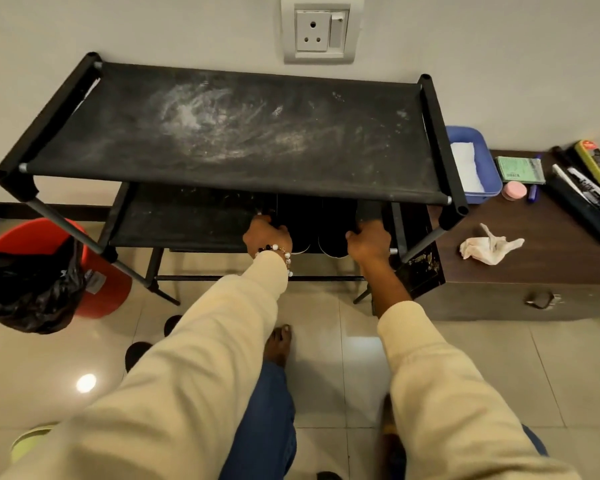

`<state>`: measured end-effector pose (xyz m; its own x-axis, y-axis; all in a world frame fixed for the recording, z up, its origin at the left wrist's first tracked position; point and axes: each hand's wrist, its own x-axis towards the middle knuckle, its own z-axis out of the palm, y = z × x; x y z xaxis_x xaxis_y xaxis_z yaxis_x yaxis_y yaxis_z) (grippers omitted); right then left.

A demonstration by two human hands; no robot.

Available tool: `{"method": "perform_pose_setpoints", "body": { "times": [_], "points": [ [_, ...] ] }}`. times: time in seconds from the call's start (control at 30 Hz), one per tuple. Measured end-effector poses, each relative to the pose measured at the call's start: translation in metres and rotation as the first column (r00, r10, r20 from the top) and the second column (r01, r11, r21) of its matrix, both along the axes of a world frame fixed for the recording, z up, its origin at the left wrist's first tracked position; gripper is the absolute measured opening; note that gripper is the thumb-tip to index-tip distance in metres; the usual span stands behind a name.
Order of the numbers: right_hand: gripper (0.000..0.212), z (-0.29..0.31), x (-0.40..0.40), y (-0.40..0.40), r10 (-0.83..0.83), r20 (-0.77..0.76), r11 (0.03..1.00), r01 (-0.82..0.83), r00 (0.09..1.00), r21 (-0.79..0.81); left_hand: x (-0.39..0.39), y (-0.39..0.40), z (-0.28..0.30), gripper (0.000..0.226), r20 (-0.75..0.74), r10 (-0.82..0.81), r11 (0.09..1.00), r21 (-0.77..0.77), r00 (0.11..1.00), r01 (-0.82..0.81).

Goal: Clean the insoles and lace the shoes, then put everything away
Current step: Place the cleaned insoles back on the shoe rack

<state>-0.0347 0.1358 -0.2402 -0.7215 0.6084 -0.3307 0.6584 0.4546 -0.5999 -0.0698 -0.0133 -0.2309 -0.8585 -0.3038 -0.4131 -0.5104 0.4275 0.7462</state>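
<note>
Both shoes (321, 233) on 2nd shelf (187, 220) of rack (222, 133), heels out w/ white rims just past front edge, toes hidden under dusty top tier. Left hand (267, 235) curled on left shoe, right hand (369, 240) curled on right shoe; exact grip hard to tell in shadow. Risks: letting go too soon w/ heels overhanging → pair tips off onto tiles; pushing too hard → fabric shelf sags or light rack shifts toward wall; sleeves brushing white dust off top.
</note>
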Motion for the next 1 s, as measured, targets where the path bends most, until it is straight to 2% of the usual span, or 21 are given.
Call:
{"method": "perform_pose_setpoints", "body": {
  "times": [0.07, 0.13, 0.27, 0.37, 0.5, 0.57, 0.67, 0.77, 0.93, 1.0],
  "points": [
    [0.022, 0.004, 0.007, -0.002, -0.009, -0.009, 0.999, 0.009, 1.000, 0.051, 0.002, -0.003, 0.005, 0.036, -0.003, -0.035, 0.999, -0.022, 0.999, 0.034],
    [0.022, 0.011, 0.017, -0.007, 0.010, -0.113, 0.999, -0.004, 0.994, 0.048, 0.005, -0.009, 0.009, 0.034, -0.003, -0.057, 0.998, -0.011, 0.998, 0.057],
    [0.024, 0.037, 0.043, -0.034, 0.023, -0.308, 0.998, -0.042, 0.951, -0.056, 0.016, -0.031, 0.013, 0.027, -0.044, -0.075, 0.997, 0.030, 0.996, 0.076],
    [0.018, 0.048, 0.050, -0.067, 0.052, -0.326, 0.976, -0.117, 0.944, -0.183, 0.025, -0.059, 0.010, 0.019, -0.020, -0.021, 0.989, 0.146, 1.000, 0.024],
    [0.017, 0.059, 0.043, -0.121, 0.243, -0.244, 0.908, -0.308, 0.939, -0.284, 0.044, -0.113, 0.007, 0.014, 0.030, 0.144, 0.950, 0.275, 0.989, -0.147],
    [0.022, 0.062, 0.034, -0.150, 0.352, -0.202, 0.865, -0.400, 0.914, -0.303, 0.054, -0.144, 0.005, 0.017, 0.077, 0.212, 0.929, 0.294, 0.974, -0.225],
    [0.018, 0.054, 0.024, -0.200, 0.529, -0.079, 0.769, -0.517, 0.845, -0.375, 0.070, -0.195, -0.010, 0.023, 0.131, 0.305, 0.901, 0.281, 0.943, -0.331],
    [0.017, 0.020, 0.019, -0.247, 0.609, 0.056, 0.719, -0.521, 0.791, -0.459, 0.089, -0.240, -0.032, 0.024, 0.178, 0.382, 0.884, 0.215, 0.907, -0.414],
    [0.006, -0.072, 0.036, -0.299, 0.608, 0.291, 0.757, -0.429, 0.738, -0.493, 0.117, -0.298, -0.104, 0.013, 0.328, 0.446, 0.851, 0.134, 0.833, -0.508],
    [0.014, -0.114, 0.042, -0.313, 0.596, 0.355, 0.778, -0.406, 0.721, -0.480, 0.126, -0.316, -0.149, 0.009, 0.406, 0.422, 0.874, 0.056, 0.811, -0.483]
  ]
}}
